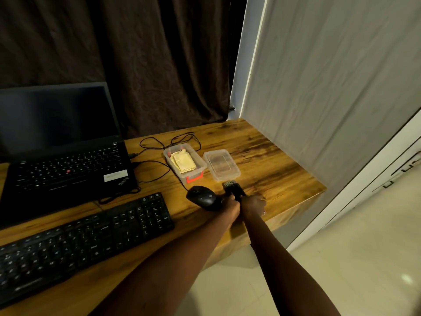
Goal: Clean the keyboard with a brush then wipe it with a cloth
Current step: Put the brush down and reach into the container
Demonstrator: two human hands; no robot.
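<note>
Brush: a dark brush [234, 189], pale bristles pointing away from the person, was held near the right front edge of the tabletop [262, 153]; whether it touched the wood could not be told.
Left hand: the left hand [230, 205] gripped the brush handle from the left, fingers curled round it.
Right hand: the right hand [254, 203] clasped the same handle from the right, pressed against the left hand.
Keyboard: the black keyboard [86, 242] lay slanted along the front edge on the left, apart from both hands.
Cloth: 1 folded yellow cloth [183, 161] sat inside a clear box [194, 177] with a red clasp, mid-tabletop toward the back edge.
Lid: 1 clear lid [222, 165] lay flat just right of the box, the bristles near its front end.
Mouse: a black mouse [201, 197] rested just left of the hands, its cable [155, 142] looping behind the box.
Laptop: an open black laptop [66, 169], screen dark, stood at the back left.
</note>
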